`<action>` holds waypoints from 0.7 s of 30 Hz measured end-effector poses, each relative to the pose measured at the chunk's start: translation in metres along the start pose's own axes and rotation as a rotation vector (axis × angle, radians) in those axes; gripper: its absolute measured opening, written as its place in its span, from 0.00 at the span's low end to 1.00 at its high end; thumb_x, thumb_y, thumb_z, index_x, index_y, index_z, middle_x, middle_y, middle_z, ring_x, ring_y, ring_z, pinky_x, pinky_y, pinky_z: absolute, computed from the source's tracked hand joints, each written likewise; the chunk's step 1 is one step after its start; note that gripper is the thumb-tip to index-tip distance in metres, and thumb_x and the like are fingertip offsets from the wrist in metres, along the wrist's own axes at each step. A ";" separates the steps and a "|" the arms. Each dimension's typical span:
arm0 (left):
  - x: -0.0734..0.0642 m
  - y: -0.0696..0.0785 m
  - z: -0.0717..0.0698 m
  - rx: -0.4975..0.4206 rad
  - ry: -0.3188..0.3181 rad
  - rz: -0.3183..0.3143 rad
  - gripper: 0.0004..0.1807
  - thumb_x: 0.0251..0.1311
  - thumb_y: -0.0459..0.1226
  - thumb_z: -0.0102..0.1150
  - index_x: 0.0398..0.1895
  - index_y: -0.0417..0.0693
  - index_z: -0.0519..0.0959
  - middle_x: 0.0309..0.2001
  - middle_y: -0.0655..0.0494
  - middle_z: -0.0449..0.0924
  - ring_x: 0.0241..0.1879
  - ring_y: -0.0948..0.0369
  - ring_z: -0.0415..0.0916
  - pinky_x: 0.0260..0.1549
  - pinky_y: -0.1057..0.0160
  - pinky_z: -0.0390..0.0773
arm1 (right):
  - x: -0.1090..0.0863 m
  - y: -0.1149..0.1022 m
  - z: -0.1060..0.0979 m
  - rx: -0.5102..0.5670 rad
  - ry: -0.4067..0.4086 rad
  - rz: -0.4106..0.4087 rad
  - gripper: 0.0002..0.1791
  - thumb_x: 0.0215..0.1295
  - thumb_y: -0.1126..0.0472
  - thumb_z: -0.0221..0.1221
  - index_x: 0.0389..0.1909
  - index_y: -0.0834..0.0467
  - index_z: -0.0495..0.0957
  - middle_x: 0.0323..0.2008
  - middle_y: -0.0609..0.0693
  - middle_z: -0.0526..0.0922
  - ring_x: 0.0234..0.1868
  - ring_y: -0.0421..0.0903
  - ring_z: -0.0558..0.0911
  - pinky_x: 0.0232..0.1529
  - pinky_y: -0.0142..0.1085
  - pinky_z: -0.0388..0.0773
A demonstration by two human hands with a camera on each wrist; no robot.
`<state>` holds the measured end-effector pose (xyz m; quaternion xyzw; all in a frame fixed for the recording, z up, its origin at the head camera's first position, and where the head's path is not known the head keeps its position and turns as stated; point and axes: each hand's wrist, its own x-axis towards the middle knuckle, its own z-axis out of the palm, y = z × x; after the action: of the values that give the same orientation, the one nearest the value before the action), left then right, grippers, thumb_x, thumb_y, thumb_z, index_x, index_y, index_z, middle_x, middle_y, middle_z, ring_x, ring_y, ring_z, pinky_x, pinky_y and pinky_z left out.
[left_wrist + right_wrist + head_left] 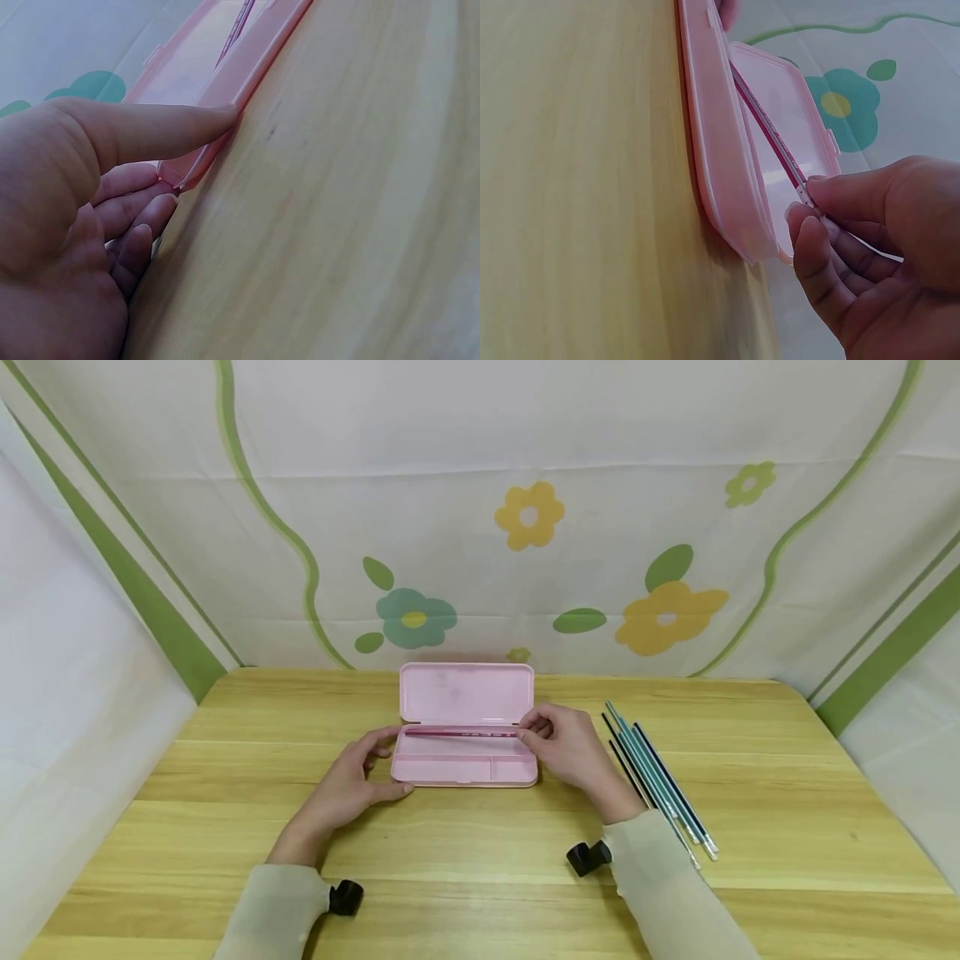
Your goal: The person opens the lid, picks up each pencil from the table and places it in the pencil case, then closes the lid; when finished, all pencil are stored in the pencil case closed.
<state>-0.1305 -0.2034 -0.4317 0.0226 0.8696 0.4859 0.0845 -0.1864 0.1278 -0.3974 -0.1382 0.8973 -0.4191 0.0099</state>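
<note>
An open pink pencil case lies on the wooden table with its lid tipped back. My left hand holds the case's left end. In the left wrist view its thumb lies along the front edge and the other fingers curl at the end. At the right end, my right hand pinches a dark pink pencil by its eraser end. The pencil slants into the long back compartment, its far tip low toward the left. Two smaller compartments line the front of the case.
Several blue, teal and dark pencils lie in a loose bundle right of the case, partly beneath the right forearm. White cloth with printed flowers stands behind the table and along both sides.
</note>
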 end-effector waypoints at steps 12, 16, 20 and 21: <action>0.000 0.002 0.001 -0.003 -0.001 -0.001 0.49 0.57 0.43 0.82 0.81 0.58 0.67 0.65 0.43 0.72 0.63 0.47 0.66 0.62 0.50 0.67 | 0.004 0.003 0.007 -0.039 0.027 0.036 0.03 0.70 0.59 0.71 0.39 0.53 0.88 0.36 0.49 0.89 0.36 0.44 0.83 0.43 0.38 0.81; -0.001 0.003 0.000 -0.006 0.004 0.003 0.48 0.57 0.43 0.82 0.81 0.57 0.68 0.65 0.43 0.72 0.64 0.47 0.66 0.63 0.48 0.67 | 0.004 0.005 0.009 -0.042 0.038 0.034 0.02 0.70 0.58 0.71 0.39 0.53 0.89 0.35 0.48 0.90 0.36 0.43 0.83 0.41 0.38 0.81; -0.002 0.003 0.000 -0.006 0.004 0.002 0.48 0.57 0.43 0.82 0.81 0.57 0.68 0.65 0.43 0.72 0.64 0.47 0.66 0.63 0.48 0.67 | 0.004 0.005 0.009 -0.038 0.047 0.027 0.02 0.69 0.59 0.72 0.39 0.53 0.90 0.35 0.48 0.90 0.35 0.43 0.83 0.39 0.38 0.80; -0.001 0.004 0.000 -0.005 0.002 0.002 0.48 0.57 0.43 0.82 0.81 0.58 0.68 0.65 0.44 0.72 0.64 0.47 0.66 0.63 0.48 0.67 | 0.004 0.005 0.009 -0.038 0.049 0.029 0.02 0.69 0.59 0.72 0.39 0.53 0.91 0.35 0.48 0.90 0.34 0.43 0.83 0.39 0.38 0.80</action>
<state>-0.1294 -0.2018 -0.4285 0.0228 0.8684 0.4882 0.0833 -0.1901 0.1230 -0.4064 -0.1150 0.9070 -0.4051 -0.0086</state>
